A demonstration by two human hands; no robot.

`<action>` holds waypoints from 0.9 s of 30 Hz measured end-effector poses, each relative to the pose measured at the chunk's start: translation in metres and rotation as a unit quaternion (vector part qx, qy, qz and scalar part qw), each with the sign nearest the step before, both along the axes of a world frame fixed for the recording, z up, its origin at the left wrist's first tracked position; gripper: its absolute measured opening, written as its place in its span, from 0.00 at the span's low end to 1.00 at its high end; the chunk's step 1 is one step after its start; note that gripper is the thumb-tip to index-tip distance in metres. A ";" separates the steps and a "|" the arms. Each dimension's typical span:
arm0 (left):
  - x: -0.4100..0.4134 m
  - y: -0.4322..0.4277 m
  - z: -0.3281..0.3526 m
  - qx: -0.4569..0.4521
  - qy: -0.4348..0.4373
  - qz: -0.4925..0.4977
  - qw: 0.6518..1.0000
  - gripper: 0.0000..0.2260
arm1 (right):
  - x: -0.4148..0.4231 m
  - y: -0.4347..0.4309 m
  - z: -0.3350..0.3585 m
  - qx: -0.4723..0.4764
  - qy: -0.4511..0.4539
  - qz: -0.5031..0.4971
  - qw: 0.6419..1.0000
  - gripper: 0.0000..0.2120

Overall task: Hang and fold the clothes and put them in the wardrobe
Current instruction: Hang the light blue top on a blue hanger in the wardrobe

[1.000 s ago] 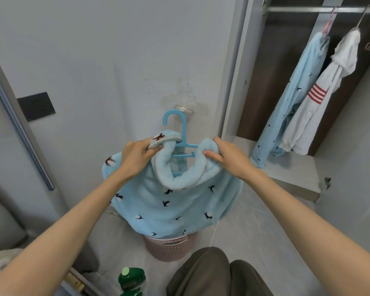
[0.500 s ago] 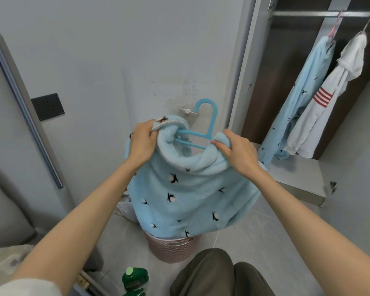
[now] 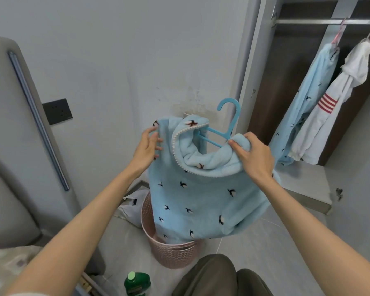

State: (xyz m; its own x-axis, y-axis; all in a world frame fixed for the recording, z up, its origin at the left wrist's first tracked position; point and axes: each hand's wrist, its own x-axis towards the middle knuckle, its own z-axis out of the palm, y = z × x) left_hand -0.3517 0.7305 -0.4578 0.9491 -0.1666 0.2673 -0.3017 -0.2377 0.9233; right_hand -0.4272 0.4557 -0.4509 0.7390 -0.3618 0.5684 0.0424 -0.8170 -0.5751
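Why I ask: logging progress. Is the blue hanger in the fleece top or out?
In: arms of the blue hanger sit inside the neck of the fleece top; only its hook protrudes.

Green bottle (image 3: 137,283) btm, wall socket (image 3: 57,111) left.

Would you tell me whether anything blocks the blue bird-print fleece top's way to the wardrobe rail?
Nothing visible blocks the light-blue fleece top: the wardrobe stands open, and its metal rail is bare left of the hung blue garment and white red-striped garment.
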 end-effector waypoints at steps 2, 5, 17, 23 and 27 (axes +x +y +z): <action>0.007 0.003 -0.004 0.056 -0.028 0.063 0.996 0.20 | -0.003 -0.001 0.001 0.009 -0.024 0.000 1.000 0.17; 0.017 -0.001 -0.006 0.101 -0.041 0.115 0.987 0.26 | -0.006 0.001 0.001 0.009 -0.044 0.009 0.999 0.17; 0.032 -0.002 -0.006 0.183 -0.144 0.169 0.958 0.12 | -0.014 0.001 -0.016 -0.012 -0.016 -0.029 0.999 0.16; 0.027 -0.004 -0.010 0.135 -0.146 0.146 0.969 0.16 | -0.021 -0.005 -0.022 0.011 -0.015 -0.040 0.999 0.17; 0.023 -0.011 -0.013 0.125 -0.183 0.190 0.956 0.14 | -0.024 -0.008 -0.023 0.029 -0.024 -0.045 0.998 0.16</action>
